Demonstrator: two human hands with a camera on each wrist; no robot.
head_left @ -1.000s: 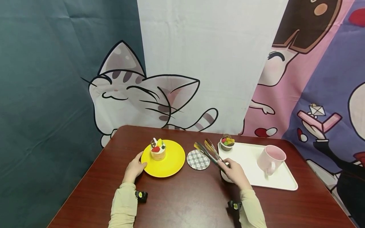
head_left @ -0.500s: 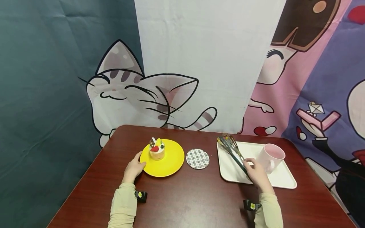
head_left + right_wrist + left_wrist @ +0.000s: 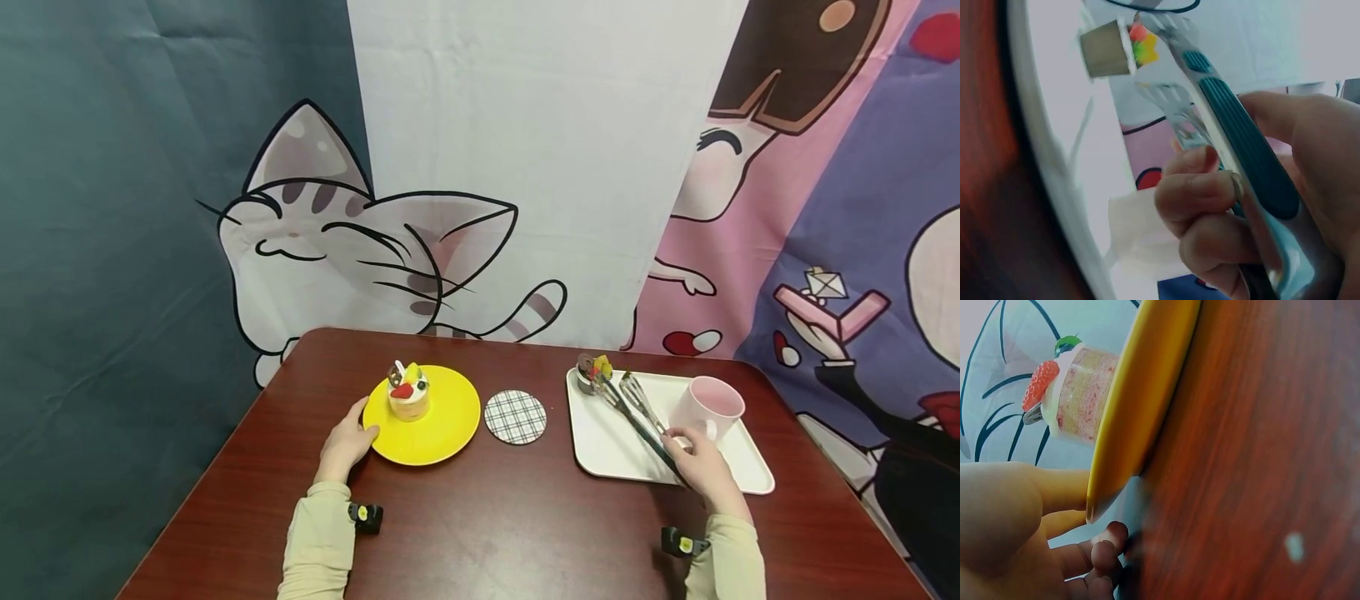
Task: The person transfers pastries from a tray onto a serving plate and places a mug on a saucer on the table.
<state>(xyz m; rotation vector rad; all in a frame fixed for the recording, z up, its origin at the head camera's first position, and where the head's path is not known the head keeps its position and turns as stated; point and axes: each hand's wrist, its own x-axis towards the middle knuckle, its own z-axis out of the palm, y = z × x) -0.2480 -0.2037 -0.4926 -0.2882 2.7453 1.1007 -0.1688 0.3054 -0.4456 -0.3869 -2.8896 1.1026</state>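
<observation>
And here we are at the surface (image 3: 480,533), with both hands busy! The left hand (image 3: 347,442) pinches the near-left rim of a yellow plate (image 3: 457,425), thumb over the edge, with other fingers curled low beside its underside. Just beyond those fingers, on the plate's left half, a cake (image 3: 408,402) stands upright, with strawberry and other fruit on its creamy top.

Over to the right hand (image 3: 701,462), and it's curled round a pair of tongs (image 3: 1244,140), thumb on one side, fingers on the other. The two arms stand apart, and they slant away from the hand, forward and to the left, above a white tray (image 3: 600,454). Out past the tips, at the tray's far-left corner, sits a cupcake (image 3: 1107,51) in a brownish cup, topped with red, green and yellow. The tips are right up by it (whether they touch it, I cannot tell from these angles).

Just beyond the right hand, a pink mug (image 3: 716,408) stands upright on the tray, handle turned toward that hand. Between the two hands and farther out lies a round checked coaster (image 3: 516,417), near the plate and apart from the tray. Behind it all, well beyond both hands, hangs a backdrop (image 3: 555,125) with a smiling cat.
</observation>
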